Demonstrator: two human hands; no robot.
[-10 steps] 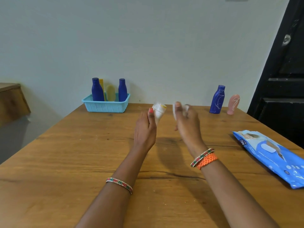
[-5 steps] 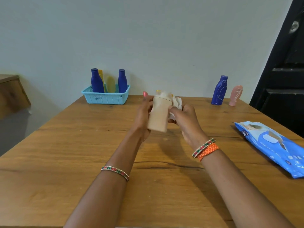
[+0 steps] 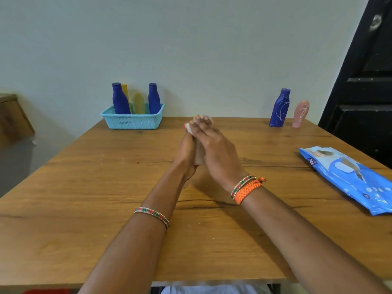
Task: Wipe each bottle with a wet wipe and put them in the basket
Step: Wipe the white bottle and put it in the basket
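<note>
Basket: your light blue basket (image 3: pixel 132 122) sits at about 11 o'clock on the table (image 3: pixel 84 187), far edge, close to the wall.
Basket contents: two dark blue bottles (image 3: pixel 120 99) standing upright, one at each end, with a yellow bottle (image 3: pixel 138 103) and a thinner yellow one (image 3: pixel 125 92) tucked between them.
Left hand: your left hand (image 3: pixel 186 152) is at 12 o'clock, mid-table, fingers wrapped round the left side of the beige bottle (image 3: pixel 199 155), so it's gripping that.
Beige bottle: held up off the table, pretty much sandwiched between both hands; only a strip of the body shows.
Wet wipe: a bit of white (image 3: pixel 189 128) pokes out near the fingertips at the top of the bottle. Looks like the wipe, though it's blurry.
Right hand: your right hand (image 3: pixel 218 151) lies over the right side of the bottle, fingers reaching across its top to the left-hand fingertips. Honestly can't tell if they're curled round it or just pressed flat with the wipe under them.
Waiting bottles: at 1 o'clock, a dark blue bottle with white line art (image 3: pixel 280 108) stands just beside a pink bottle (image 3: pixel 300 113), both upright on the far edge, well apart from the basket.
Wipes pack: blue wipes pack (image 3: pixel 347 177) lies flat at 3 o'clock near the right edge.
</note>
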